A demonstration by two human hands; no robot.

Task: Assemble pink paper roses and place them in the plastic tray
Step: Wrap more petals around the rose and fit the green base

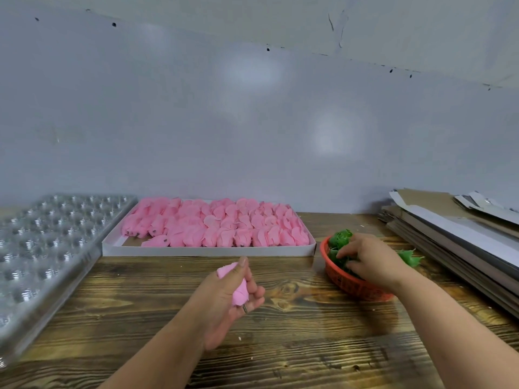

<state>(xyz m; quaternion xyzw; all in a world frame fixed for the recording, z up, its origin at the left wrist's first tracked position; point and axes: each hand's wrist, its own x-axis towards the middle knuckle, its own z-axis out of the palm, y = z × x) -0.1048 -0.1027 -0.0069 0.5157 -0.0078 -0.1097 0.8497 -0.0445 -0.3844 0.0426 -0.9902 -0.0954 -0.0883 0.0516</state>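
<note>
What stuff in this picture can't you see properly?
Head view only:
- Whether the right hand has grabbed a green piece: its fingers are buried in the red basket.
- The lower end of the pink rose: the left hand wraps it.
- The clear plastic tray: blurred and cut off by the left edge.
- The cardboard stack: runs past the right edge.
- The box of pink roses: single flowers too small to count.
</note>
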